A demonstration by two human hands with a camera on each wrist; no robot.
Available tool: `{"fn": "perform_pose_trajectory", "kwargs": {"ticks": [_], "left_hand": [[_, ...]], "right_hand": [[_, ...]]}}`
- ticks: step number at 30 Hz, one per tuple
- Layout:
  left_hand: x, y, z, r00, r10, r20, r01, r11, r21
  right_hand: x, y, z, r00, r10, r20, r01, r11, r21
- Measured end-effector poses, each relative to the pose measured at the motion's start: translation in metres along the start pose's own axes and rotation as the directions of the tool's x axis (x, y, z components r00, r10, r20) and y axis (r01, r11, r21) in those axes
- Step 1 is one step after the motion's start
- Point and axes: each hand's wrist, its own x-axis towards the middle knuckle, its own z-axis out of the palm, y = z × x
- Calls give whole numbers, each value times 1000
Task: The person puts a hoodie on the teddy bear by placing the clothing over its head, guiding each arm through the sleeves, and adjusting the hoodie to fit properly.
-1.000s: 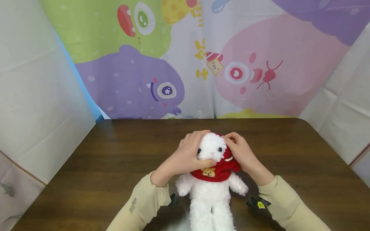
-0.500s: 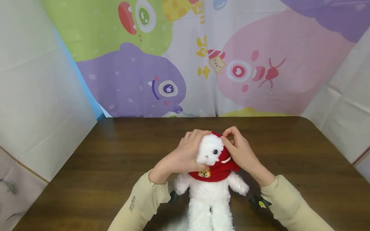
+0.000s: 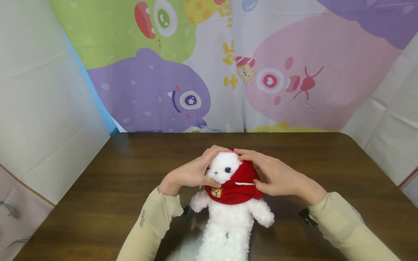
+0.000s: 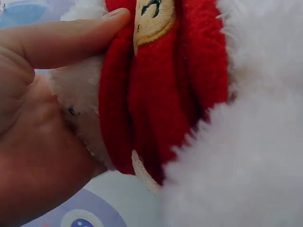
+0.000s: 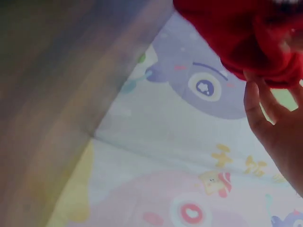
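Nearest the person, the white toy (image 3: 226,224) is stretching over the table (image 3: 147,156), its legs running out of view on the person's side. Its head is sitting between the two hands, wearing a red hood (image 3: 246,172), and its face is turning toward the left hand (image 3: 189,174).

A bear patch (image 3: 216,192) is showing on the hood's front, just below the left thumb, and a white cord (image 3: 244,183) is reaching to the right thumb. Small dark print is marking the left sleeve (image 3: 147,221), too small to read.

The left hand is grasping the head: its thumb is pressing across the front at the hood's edge, while its fingers are wrapping over the far side. The right hand (image 3: 277,174) is holding the hood from the other side, fingers arching over the top and thumb resting by the cord. Both forearms are slanting inward from the near edge.

Beyond the table, a cartoon curtain (image 3: 225,112) is hanging, with yellow characters (image 3: 229,54) running sideways between a purple and a pink creature; I am not reading them with certainty.
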Motion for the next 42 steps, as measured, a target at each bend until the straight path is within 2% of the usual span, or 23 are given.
{"fn": "perform_pose_trajectory", "kwargs": {"ticks": [3, 9, 13, 17, 20, 23, 26, 30, 34, 37, 39, 42], "left_hand": [[0, 0, -1, 1000, 24, 14, -23, 1000, -10], [1, -1, 1, 995, 84, 47, -82, 996, -33], [2, 1, 3, 995, 85, 53, -84, 996, -30], [3, 2, 6, 996, 70, 46, -69, 997, -26], [3, 2, 7, 997, 69, 18, -68, 997, -19], [3, 1, 7, 997, 72, -20, -72, 997, 2], [3, 1, 7, 995, 84, -60, -82, 996, 38], [4, -1, 10, 987, 102, -124, -95, 994, 61], [8, -4, 15, 976, 109, -188, -97, 993, 68], [10, -6, 18, 966, 102, -236, -83, 993, 87], [11, -7, 20, 960, 86, -268, -61, 993, 102], [12, -7, 21, 951, 48, -305, -15, 994, 110]], "right_hand": [[3, 5, -4, 998, -63, 0, 63, 995, -78], [8, 10, -6, 981, -171, -95, 165, 984, -67], [8, 10, -3, 975, -181, -127, 174, 983, -65], [2, 12, 2, 983, -91, -162, 91, 996, -6], [-2, 13, 8, 977, -3, -211, 20, 997, 81], [-4, 17, 15, 958, 49, -282, -3, 987, 161], [-5, 22, 22, 933, 83, -349, -16, 982, 191], [-7, 25, 30, 902, 180, -392, -116, 977, 181], [-9, 25, 36, 875, 305, -376, -253, 950, 182], [-9, 27, 39, 860, 372, -349, -319, 926, 201], [-9, 26, 39, 860, 399, -317, -342, 913, 223], [-8, 25, 36, 879, 412, -238, -354, 901, 251]]}}
